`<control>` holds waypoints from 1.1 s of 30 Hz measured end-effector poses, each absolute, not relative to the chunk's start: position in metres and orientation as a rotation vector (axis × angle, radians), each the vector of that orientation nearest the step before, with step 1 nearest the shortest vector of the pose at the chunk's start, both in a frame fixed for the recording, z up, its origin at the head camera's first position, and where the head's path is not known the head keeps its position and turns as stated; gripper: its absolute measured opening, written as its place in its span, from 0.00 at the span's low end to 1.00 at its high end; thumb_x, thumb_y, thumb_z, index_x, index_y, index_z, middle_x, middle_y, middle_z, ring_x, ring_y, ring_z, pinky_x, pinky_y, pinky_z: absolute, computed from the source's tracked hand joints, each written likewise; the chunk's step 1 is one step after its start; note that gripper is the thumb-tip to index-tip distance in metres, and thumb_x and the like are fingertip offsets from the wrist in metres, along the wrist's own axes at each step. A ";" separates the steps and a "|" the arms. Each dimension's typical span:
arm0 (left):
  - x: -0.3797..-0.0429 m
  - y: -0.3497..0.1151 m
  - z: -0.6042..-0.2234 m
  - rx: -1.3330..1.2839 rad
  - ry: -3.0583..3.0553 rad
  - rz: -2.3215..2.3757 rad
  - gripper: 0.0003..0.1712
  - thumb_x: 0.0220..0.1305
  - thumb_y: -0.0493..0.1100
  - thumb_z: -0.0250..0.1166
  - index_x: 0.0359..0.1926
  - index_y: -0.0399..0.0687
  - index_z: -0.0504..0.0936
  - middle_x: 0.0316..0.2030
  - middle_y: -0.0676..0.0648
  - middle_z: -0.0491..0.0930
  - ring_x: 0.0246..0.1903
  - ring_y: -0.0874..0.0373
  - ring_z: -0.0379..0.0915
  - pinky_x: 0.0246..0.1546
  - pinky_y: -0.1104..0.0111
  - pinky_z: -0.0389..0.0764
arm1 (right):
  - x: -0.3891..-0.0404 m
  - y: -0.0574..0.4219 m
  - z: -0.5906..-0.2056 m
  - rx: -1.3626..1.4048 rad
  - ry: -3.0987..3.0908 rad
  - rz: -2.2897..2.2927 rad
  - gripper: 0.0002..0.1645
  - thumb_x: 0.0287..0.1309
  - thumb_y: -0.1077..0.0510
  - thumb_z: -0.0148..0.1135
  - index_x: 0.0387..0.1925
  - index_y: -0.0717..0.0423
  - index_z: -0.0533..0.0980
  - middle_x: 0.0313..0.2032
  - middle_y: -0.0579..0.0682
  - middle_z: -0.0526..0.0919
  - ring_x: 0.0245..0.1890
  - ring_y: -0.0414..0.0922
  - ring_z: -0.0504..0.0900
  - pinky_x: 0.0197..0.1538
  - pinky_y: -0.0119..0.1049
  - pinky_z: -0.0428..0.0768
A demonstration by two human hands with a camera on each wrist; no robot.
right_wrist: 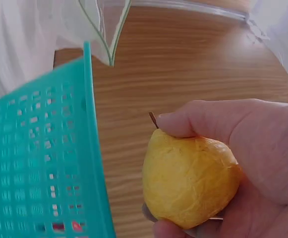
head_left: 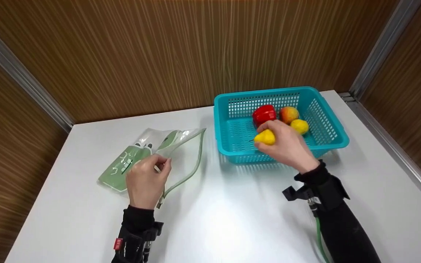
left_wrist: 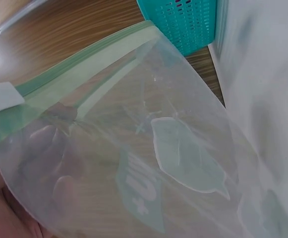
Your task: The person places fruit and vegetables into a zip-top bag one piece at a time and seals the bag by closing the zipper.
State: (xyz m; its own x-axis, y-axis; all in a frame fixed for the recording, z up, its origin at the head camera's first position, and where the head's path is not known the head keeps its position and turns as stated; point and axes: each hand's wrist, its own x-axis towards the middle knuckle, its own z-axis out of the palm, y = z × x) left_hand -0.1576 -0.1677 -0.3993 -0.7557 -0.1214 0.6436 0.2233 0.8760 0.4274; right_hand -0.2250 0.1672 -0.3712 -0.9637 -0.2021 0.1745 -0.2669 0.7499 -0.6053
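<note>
A yellow pear (head_left: pixel 265 137) is gripped in my right hand (head_left: pixel 287 144), above the near side of a teal plastic basket (head_left: pixel 228 153). In the right wrist view the pear (right_wrist: pixel 191 178) shows a short brown stem, with the thumb laid along its top. My left hand (head_left: pixel 146 180) pinches the edge of a clear zip bag (head_left: pixel 124 168) with green printing. The bag's green-edged mouth gapes toward the basket. In the left wrist view, fingers show through the clear film, and a white slider (left_wrist: pixel 4 95) sits on the green zip strip (left_wrist: pixel 84 57).
Inside the basket lie a red bell pepper (head_left: pixel 264 114), a red-and-yellow fruit (head_left: pixel 289 114) and a yellow lemon-like fruit (head_left: pixel 299 126). The basket stands at the back right of the white table (head_left: pixel 210 219). Wood-grain panels (head_left: pixel 141 62) rise behind the table and on both sides.
</note>
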 end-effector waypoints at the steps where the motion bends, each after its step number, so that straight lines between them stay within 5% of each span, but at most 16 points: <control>1: -0.158 -0.168 -0.399 -0.071 -2.344 -0.641 0.07 0.53 0.43 0.69 0.22 0.50 0.82 0.17 0.53 0.80 0.17 0.58 0.74 0.21 0.69 0.66 | -0.224 0.162 -0.371 0.409 -2.847 1.005 0.22 0.53 0.50 0.66 0.49 0.50 0.74 0.48 0.50 0.78 0.45 0.48 0.73 0.48 0.44 0.76; 14: -0.155 -0.166 -0.397 -0.058 -2.354 -0.645 0.07 0.53 0.43 0.69 0.21 0.50 0.82 0.17 0.53 0.81 0.17 0.60 0.75 0.20 0.69 0.67 | -0.209 0.097 -0.362 0.619 -2.819 1.023 0.20 0.54 0.46 0.65 0.47 0.47 0.76 0.44 0.46 0.78 0.41 0.45 0.75 0.45 0.38 0.79; 33: -0.154 -0.162 -0.395 -0.105 -2.345 -0.663 0.08 0.54 0.45 0.70 0.22 0.50 0.81 0.17 0.53 0.80 0.17 0.60 0.73 0.20 0.70 0.68 | -0.208 0.006 -0.411 0.986 -2.739 0.757 0.20 0.52 0.45 0.66 0.47 0.44 0.76 0.38 0.44 0.79 0.33 0.40 0.75 0.33 0.27 0.73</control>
